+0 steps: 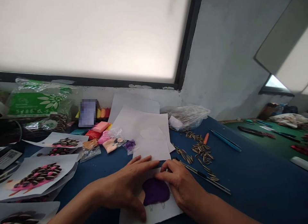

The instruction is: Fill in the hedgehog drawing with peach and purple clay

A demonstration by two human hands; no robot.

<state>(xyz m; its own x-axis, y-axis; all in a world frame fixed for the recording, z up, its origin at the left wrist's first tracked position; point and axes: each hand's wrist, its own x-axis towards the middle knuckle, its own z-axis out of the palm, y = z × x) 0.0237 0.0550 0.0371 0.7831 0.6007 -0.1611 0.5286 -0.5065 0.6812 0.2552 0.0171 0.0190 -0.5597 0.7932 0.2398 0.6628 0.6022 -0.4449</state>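
On a white sheet of paper (154, 216) in front of me lies a flat purple clay shape (157, 191), with a pale peach clay part (141, 196) at its left end. Two small pairs of legs are drawn below it in thin lines. My left hand (125, 183) rests open on the sheet, thumb and fingers spread around the left side of the clay. My right hand (179, 182) is at the upper right of the clay, thumb and index finger pinched together at its top edge. Whatever is between those fingertips is hidden.
Striped sunflower seeds (202, 150) lie scattered at the right, near an orange crayon-like stick (206, 138), a blue pen-like tool (225, 140) and a slim metal tool (211, 180). Seed-covered pictures (69, 161) are stacked left. Clay packets (112, 144) and blank sheets (134, 121) sit behind.
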